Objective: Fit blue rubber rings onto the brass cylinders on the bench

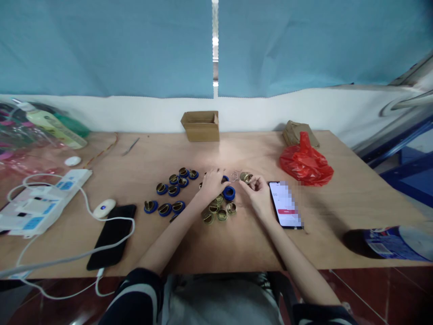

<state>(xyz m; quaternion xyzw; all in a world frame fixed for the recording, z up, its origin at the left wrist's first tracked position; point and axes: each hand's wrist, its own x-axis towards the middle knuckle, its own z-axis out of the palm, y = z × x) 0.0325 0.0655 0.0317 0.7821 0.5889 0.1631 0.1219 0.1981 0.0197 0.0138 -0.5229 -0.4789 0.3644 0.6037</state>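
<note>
My left hand (pixel 212 184) lies palm down over a pile of small round brass parts (pixel 216 211), its fingers curled onto a blue ring (pixel 229 192). What it grips under the fingers is hidden. My right hand (pixel 257 188) is closed in a pinch just right of it, holding a small brass part (pixel 246 177). A thin wire ring (pixel 234 175) lies between the two hands. A group of several finished brass pieces in blue rings (pixel 171 192) sits to the left of my left hand.
A lit phone (pixel 286 204) lies by my right wrist, a red plastic bag (pixel 306 162) behind it. A small cardboard box (pixel 201 125) stands at the back. A black phone (pixel 111 235), power strip (pixel 43 201) and white cables are at left; a blue can (pixel 395 243) lies at right.
</note>
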